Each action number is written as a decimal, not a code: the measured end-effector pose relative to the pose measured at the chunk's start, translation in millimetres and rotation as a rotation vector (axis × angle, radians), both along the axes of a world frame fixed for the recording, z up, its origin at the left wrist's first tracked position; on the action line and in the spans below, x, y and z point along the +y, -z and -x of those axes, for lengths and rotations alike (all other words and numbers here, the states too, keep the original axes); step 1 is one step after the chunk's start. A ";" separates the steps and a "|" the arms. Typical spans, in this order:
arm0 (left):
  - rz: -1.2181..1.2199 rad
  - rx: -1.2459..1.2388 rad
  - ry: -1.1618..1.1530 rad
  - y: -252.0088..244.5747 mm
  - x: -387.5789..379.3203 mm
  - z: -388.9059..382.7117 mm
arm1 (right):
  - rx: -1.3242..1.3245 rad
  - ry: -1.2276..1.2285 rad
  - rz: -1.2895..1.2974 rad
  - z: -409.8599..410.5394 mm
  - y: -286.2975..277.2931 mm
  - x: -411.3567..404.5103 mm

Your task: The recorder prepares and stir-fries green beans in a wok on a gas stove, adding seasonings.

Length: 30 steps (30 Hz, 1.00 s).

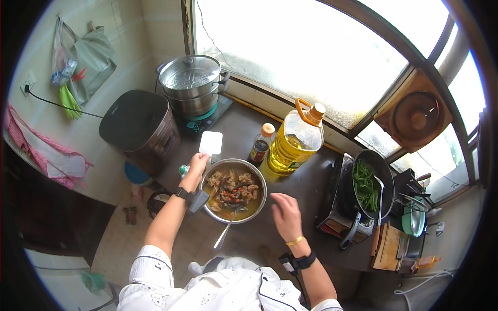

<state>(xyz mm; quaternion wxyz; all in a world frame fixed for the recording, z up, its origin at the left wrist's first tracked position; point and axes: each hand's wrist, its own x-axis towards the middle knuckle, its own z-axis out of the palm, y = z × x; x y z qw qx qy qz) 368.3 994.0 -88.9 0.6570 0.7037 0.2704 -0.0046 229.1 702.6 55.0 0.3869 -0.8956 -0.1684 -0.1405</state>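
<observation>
My left hand (pixel 197 166) has its fingers closed at the lower edge of a white square lid (pixel 211 142), just beyond the pot; the fingers partly hide what is under the lid. In front of me stands a stainless steel pot (pixel 263 198) of meat stew (pixel 233 190) in yellowish broth, with red pepper pieces and dark pieces on top. A metal spoon (pixel 223 235) rests in the broth, its handle leaning over the near rim. To the right of the pot, my right hand (pixel 287 217) hovers with nothing in it, thumb apart from the fingers.
Behind the pot stand a dark sauce bottle (pixel 260 145) and a large oil jug (pixel 291 145). A rice cooker (pixel 136 120) and a lidded steamer (pixel 190 83) are at left. To the right are a wok (pixel 367 186) of greens with a spatula (pixel 379 206), and a cutting board (pixel 387 248).
</observation>
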 end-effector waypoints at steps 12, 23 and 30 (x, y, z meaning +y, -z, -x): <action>0.195 0.395 0.327 81.1 59.3 -43.8 | -0.069 -0.101 0.047 -23.3 37.9 46.0; 0.037 0.005 -0.142 60.8 55.7 -71.5 | -0.096 0.178 0.014 -1.5 24.8 -7.2; -0.055 -0.362 -0.143 -49.9 59.7 -42.9 | -0.147 0.158 -0.052 7.5 23.1 -6.1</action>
